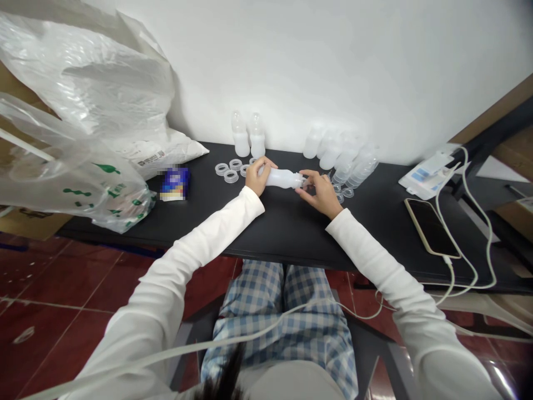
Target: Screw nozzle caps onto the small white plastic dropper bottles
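Both hands together on one bottle, close above the middle of the desk (291,233). Left hand (256,178) curled over the closed end of a white plastic bottle (283,178), the bottle lying on its side in the air, level, its neck pointing toward the right hand (321,192). Right fingertips (306,181) pinched at the neck, with something small and clear possibly between them; too small to tell exactly.

Sound handling at this hold: a firm, even clasp from the left hand for a steady body, only light, precise fingertip work at the neck, and the bottle level and clear of the desk. Little squeezing of the thin plastic walls, to avoid denting them.

Forearms in white sleeves (204,250) angled inward from both sides, elbows wide and wrists bent slightly, with both hands raised just above the desk's front half.

Just beyond the hands, clear plastic rings (229,172) in a loose cluster on the desk and two upright bottles (248,136) against the wall. To the right, a row of translucent bottles (337,150) and clear cone-shaped pieces (360,169) close beside the right hand. Farther left, a blue packet (175,183); farther right, a phone (431,228) on a white cable (466,222).
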